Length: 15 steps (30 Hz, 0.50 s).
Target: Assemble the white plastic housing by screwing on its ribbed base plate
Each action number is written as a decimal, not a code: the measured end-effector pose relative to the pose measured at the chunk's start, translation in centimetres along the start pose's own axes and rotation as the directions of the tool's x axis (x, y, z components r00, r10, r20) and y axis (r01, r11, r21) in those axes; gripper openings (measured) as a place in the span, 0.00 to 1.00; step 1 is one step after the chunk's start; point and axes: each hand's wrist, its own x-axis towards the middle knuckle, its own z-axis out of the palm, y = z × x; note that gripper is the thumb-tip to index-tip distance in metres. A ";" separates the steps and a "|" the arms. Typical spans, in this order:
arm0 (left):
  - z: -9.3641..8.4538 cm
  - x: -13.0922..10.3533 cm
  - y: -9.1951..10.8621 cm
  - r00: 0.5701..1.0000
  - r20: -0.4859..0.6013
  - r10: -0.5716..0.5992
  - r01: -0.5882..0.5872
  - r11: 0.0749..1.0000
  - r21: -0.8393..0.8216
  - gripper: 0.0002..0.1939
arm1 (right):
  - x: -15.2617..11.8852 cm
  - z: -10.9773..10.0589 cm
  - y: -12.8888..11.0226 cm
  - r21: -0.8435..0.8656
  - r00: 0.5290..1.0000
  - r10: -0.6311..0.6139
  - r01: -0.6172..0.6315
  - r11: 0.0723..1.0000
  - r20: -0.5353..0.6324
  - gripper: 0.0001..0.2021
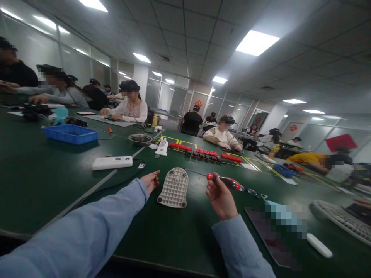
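Note:
A screwdriver (230, 183) with a red and black handle is gripped in my right hand (220, 199). Its thin shaft points left, with the tip close to the top edge of a pale grey plastic base (174, 188). That base lies on the green table, its ribbed grid side up and dark round spots near its corners. My left hand (150, 181) is just left of the base, fingers stretched out and apart, holding nothing. Beyond it lies a white elongated plastic device (112, 163), with a dark cable (116, 186) running under my left forearm.
Farther back are a blue tray (71, 136), a metal bowl (140, 138), a white plastic part (162, 147) and red strips (205, 151). On the right lie a dark flat tablet-like object (266, 237), a white oblong object (319, 245) and a keyboard (342, 221). Several people sit around.

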 end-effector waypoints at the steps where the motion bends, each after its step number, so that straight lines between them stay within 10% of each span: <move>1: -0.1 -0.4 0.0 1.000 0.006 0.007 -0.007 1.000 0.002 0.12 | -0.3 -0.3 0.5 -0.009 1.000 -0.021 0.021 1.000 -0.023 0.16; 15: -1.5 -1.9 0.0 0.999 0.036 0.021 -0.019 0.997 -0.070 0.07 | -0.2 -4.0 2.6 -0.069 0.965 -0.132 0.119 0.991 -0.228 0.15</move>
